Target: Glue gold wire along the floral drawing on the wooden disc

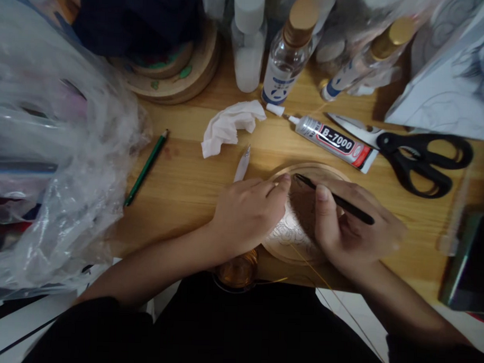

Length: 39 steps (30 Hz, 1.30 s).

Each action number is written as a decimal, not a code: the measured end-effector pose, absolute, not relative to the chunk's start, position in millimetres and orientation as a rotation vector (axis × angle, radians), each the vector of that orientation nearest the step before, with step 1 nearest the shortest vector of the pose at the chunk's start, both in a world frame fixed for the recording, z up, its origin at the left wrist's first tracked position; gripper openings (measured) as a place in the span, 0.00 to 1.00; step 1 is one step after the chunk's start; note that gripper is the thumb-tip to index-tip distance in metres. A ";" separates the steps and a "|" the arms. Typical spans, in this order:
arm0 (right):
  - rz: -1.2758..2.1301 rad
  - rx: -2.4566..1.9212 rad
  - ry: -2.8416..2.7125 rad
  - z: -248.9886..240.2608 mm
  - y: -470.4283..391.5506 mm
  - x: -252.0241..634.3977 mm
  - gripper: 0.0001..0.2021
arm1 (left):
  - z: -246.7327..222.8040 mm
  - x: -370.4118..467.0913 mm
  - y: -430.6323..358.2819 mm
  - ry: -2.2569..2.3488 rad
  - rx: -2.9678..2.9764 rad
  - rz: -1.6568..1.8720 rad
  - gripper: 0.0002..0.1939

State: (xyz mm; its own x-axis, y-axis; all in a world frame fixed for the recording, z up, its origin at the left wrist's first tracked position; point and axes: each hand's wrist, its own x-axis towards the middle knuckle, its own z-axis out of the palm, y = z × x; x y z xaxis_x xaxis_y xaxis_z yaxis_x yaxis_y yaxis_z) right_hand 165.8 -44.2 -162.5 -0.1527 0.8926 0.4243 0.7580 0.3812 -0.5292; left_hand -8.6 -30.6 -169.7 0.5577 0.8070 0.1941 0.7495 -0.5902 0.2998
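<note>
A round wooden disc with a line drawing on its pale face lies before me, partly hidden by both hands. My right hand is closed around slim black tweezers, their tip close to the disc's far edge. My left hand rests over the disc's left side with its fingers bent together. Its fingertips are near the tweezers' tip; whatever they pinch is too small to make out. A thin golden wire runs from the disc toward my lap. Below my left wrist sits an amber-coloured round spool or jar.
Beyond the disc lie a B-7000 glue tube, black-handled scissors, crumpled tissue and a whitish pen-like tip. Bottles stand behind. Leftward are a green pencil and plastic bags; a phone-like dark object is right.
</note>
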 end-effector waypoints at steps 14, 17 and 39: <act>0.272 -1.443 -1.950 -161.7 -45.9 166.4 0.15 | -167.6 0.1 -39.2 1.410 2.323 0.555 0.13; 0.291 -1.419 -1.956 -162.0 -44.0 166.5 0.14 | -168.9 1.1 -38.8 1.429 2.323 0.620 0.13; 0.254 -1.445 -1.993 -163.4 -45.1 167.6 0.13 | -160.6 1.2 -34.7 1.373 2.158 0.451 0.12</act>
